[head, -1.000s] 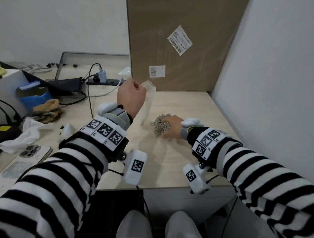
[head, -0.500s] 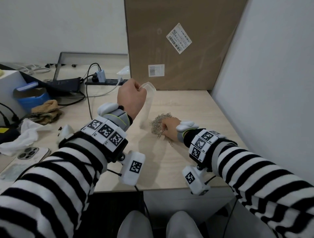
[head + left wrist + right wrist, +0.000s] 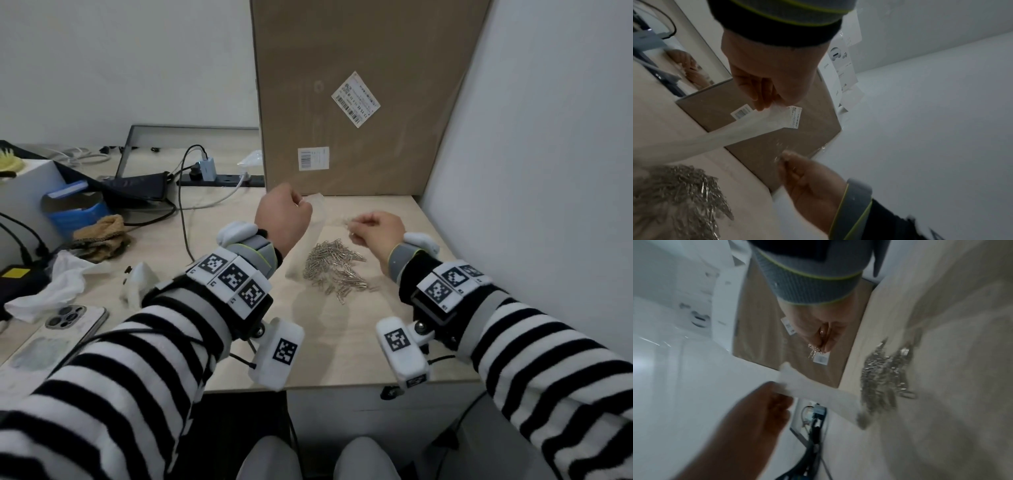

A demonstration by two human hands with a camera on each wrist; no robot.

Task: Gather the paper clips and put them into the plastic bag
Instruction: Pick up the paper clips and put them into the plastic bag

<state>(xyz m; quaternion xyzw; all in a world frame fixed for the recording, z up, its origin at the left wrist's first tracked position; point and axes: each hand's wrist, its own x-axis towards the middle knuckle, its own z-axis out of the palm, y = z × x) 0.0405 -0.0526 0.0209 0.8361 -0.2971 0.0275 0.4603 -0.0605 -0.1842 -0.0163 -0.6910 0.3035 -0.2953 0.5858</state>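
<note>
A heap of silver paper clips (image 3: 335,270) lies on the light wooden desk (image 3: 342,335), and shows again as the heap (image 3: 680,194) and the heap (image 3: 885,374) in the wrist views. My left hand (image 3: 301,204) is raised above the desk and pinches the top edge of a clear plastic bag (image 3: 317,209), which hangs down to the desk. The wrist views show the same bag (image 3: 735,131) and bag (image 3: 807,389). My right hand (image 3: 352,226) is lifted just right of the bag's mouth and pinches a few clips (image 3: 813,352) between fingertips.
A tall cardboard box (image 3: 359,102) stands behind the hands and a white partition (image 3: 531,171) closes the right side. On the left lie a phone (image 3: 68,322), crumpled tissue (image 3: 51,284), a blue box (image 3: 72,209), cables and a power strip (image 3: 219,178).
My right hand left the heap, rose and moved toward the bag's mouth with a few clips pinched in it. The left hand kept the bag held up.
</note>
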